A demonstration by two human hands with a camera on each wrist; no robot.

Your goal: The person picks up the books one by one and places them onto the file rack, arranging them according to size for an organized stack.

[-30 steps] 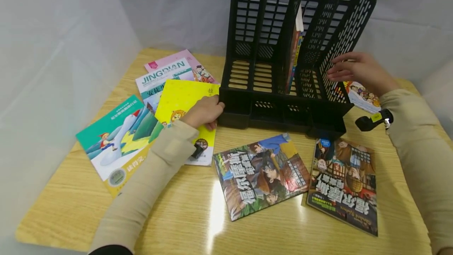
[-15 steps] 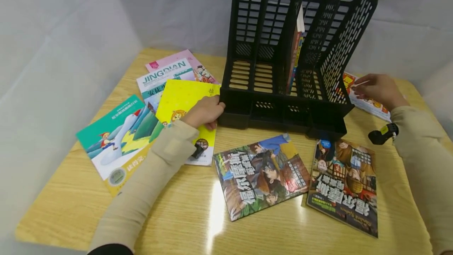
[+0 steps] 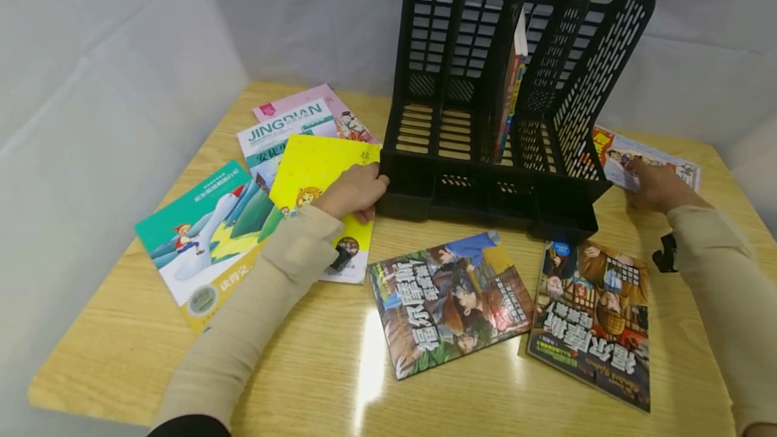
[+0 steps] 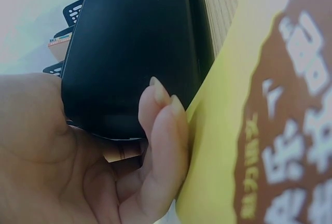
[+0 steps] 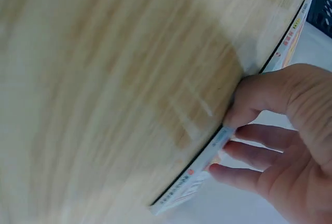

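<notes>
A black desktop file rack [image 3: 449,187] with upright dividers stands at the back of the table. My left hand [image 3: 355,191] holds its left front corner, fingers curled in the left wrist view, beside a yellow book [image 3: 322,160]. Right of the rack lies a white-and-red picture book [image 3: 662,154]. My right hand [image 3: 658,184] pinches that book at its near edge. In the right wrist view, the thumb lies at the spine [image 5: 179,185] and the fingertips [image 5: 233,146] reach onto the cover. Thin books [image 3: 512,93] stand upright in a middle slot of the rack.
Two dark comic-style books, one [image 3: 452,302] in front of the rack and another [image 3: 591,322] to its right, lie on the table [image 3: 303,369]. To the left are a green goose-cover book [image 3: 212,221], a white JINGDIAN book [image 3: 282,127] and a pink book [image 3: 303,96].
My right hand has come away from the rack's right side, down and right onto the picture book, which has turned and shifted right. My left hand stays at the rack's corner.
</notes>
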